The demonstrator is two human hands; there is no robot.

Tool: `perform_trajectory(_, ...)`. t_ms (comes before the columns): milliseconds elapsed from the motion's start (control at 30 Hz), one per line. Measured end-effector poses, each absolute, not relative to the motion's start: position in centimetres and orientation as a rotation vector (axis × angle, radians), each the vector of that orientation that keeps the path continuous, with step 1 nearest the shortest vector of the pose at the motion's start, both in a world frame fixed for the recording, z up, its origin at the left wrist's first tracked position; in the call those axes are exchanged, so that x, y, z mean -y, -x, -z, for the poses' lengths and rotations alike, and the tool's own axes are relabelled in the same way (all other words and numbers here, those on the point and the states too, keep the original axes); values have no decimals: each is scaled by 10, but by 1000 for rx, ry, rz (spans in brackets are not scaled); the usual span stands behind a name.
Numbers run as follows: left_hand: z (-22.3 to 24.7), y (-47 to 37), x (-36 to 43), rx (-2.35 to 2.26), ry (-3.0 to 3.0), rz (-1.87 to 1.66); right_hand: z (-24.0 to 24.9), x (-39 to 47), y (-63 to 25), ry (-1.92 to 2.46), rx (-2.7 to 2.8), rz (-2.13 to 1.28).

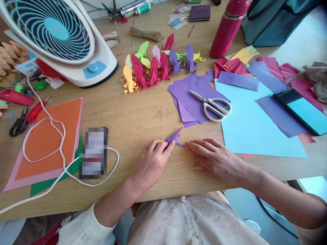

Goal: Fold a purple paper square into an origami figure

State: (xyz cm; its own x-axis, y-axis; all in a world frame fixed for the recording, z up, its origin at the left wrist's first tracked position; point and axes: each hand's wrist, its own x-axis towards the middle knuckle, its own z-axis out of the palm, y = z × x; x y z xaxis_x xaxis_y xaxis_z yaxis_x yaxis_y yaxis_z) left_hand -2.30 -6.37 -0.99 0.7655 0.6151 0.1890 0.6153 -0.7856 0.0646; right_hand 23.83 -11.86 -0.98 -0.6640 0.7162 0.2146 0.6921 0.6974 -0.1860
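Observation:
A small folded purple paper figure [174, 136] with thin pointed strips lies low over the wooden table near its front edge. My left hand [154, 160] pinches its left side between thumb and fingers. At the tip of a strip that points right, the fingertips of my right hand [213, 156] touch or grip the paper; the thumb is mostly hidden. Purple sheets [189, 92] lie just beyond, with white-handled scissors [217, 109] on top, blades pointing left. Several finished paper figures [154, 69] in red, purple, green, pink and orange stand in a group farther back.
On the left are a fan [102, 58], orange paper [48, 136], a phone [93, 153] and a white cable [63, 136]. Light blue paper [255, 126], another phone [301, 109] and coloured scraps lie right. A red bottle [230, 30] and dark bag [268, 27] stand behind.

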Motion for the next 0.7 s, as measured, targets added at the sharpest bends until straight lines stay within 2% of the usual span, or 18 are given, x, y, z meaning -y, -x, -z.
perform_trajectory(300, 8, 20, 54, 1086, 2980, 541, 14, 120, -241, 1122, 2569, -75)
perform_trajectory(500, -3, 16, 54, 934, 2798, 222, 15, 103, -242, 1272, 2298, -278)
perform_trajectory(700, -9, 1, 54, 1143, 2776, 143, 15, 92, -245, 1369, 2048, -411)
